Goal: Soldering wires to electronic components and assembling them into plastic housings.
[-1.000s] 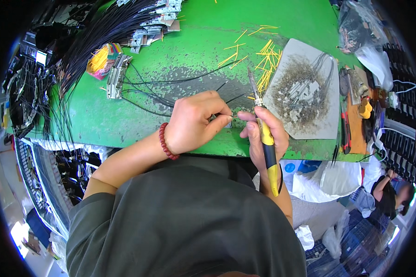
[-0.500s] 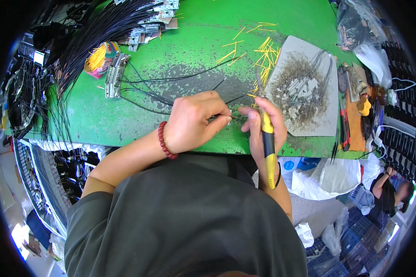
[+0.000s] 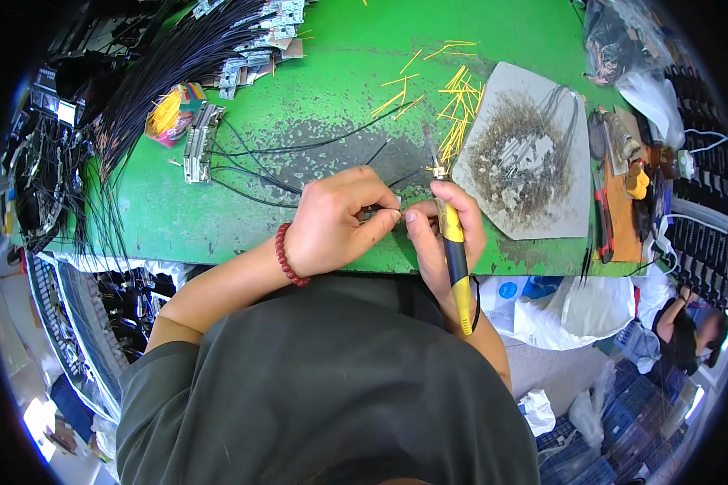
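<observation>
My left hand (image 3: 336, 217), with a red bead bracelet on its wrist, is closed in a pinch on the end of a black cable (image 3: 259, 199). Several such cables run left to a silvery metal unit (image 3: 201, 145) lying on the green table. A yellow-and-black soldering iron (image 3: 455, 263) rests in my right hand (image 3: 473, 230), its tip pointing away from me. My right thumb and a fingertip come up to the cable end at my left fingertips. Whatever small piece lies between them is too small to make out.
Right of the iron lies a grey board (image 3: 570, 194) with a burnt, crusted middle. Thin yellow tubes (image 3: 455, 109) are scattered beside it. A tub of yellow tubes (image 3: 167, 113) and a bundle of black cables (image 3: 158, 77) lie at left. Red-handled pliers (image 3: 603, 226) lie at right.
My right hand has moved slightly left with the soldering iron, and its thumb and fingertip have closed in on the cable end. My left hand keeps its pinch, almost in place.
</observation>
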`<state>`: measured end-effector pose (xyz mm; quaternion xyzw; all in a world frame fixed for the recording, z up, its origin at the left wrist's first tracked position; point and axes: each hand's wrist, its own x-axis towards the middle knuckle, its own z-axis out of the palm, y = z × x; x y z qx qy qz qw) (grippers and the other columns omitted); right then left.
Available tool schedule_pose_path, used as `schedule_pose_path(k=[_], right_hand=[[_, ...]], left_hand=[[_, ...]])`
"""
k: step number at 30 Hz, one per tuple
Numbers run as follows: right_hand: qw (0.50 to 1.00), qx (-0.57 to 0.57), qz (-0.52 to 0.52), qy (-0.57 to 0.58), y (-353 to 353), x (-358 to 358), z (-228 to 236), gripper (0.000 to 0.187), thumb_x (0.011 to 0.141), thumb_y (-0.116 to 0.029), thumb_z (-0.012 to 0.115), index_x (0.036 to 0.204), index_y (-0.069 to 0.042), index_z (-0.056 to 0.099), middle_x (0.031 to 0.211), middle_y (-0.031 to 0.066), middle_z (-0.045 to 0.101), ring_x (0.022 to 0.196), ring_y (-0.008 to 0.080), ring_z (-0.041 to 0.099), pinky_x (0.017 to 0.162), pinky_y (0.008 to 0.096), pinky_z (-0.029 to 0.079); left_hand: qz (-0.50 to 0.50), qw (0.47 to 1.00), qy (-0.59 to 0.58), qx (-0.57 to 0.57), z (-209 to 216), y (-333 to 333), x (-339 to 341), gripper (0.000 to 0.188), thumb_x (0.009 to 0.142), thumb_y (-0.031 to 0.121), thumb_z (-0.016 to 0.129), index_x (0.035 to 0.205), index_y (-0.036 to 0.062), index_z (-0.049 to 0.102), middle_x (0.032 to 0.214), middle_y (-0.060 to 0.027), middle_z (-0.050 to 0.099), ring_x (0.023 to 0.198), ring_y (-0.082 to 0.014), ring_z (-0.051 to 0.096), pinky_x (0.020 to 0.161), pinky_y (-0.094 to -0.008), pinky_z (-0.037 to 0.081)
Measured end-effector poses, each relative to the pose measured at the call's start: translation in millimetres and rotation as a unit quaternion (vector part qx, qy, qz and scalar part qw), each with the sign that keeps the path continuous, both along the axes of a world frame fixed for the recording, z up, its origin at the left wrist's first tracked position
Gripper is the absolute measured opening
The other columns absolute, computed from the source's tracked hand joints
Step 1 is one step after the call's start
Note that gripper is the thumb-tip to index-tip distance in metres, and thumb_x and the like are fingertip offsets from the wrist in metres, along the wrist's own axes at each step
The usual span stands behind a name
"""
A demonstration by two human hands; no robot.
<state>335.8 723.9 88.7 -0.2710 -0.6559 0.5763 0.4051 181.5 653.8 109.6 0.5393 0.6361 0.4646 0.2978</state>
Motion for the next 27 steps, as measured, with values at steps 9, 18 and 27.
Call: schedule_pose_path(k=[9,18,27], right_hand=[[0.997,0.026,-0.066,-0.001,24.1,55.3,-2.3,0.046,0.089,-0.030,0.062,0.121,0.001,0.051,0.076,0.0108,0.067,0.066,0.0143,0.064,0.059,0.0261,0.051],[0.971,0.043,-0.235,-0.030,58.7,106.6,-6.9,0.027,0.081,-0.017,0.061,0.099,0.003,0.059,0.080,0.0081,0.060,0.059,0.0093,0.053,0.056,0.0205,0.043],[0.967,0.072,-0.241,-0.036,57.4,104.1,-14.4,0.018,0.075,-0.007,0.060,0.091,0.000,0.052,0.075,0.0052,0.054,0.059,0.0085,0.049,0.055,0.0215,0.041]], left_hand=[[-0.032,0.979,0.183,0.081,-12.5,-1.8,3.7,0.012,0.068,-0.001,0.069,0.075,0.0044,0.062,0.074,-0.0069,0.058,0.062,-0.0228,0.057,0.054,-0.0308,0.045],[-0.056,0.953,0.285,0.086,-17.0,6.3,5.7,0.014,0.065,0.002,0.072,0.075,0.0057,0.062,0.079,-0.0062,0.060,0.068,-0.0235,0.058,0.058,-0.0331,0.046],[-0.023,0.983,0.171,0.059,-21.0,5.7,5.0,0.010,0.070,0.001,0.067,0.074,0.0036,0.059,0.077,-0.0096,0.059,0.070,-0.0275,0.059,0.060,-0.0351,0.048]])
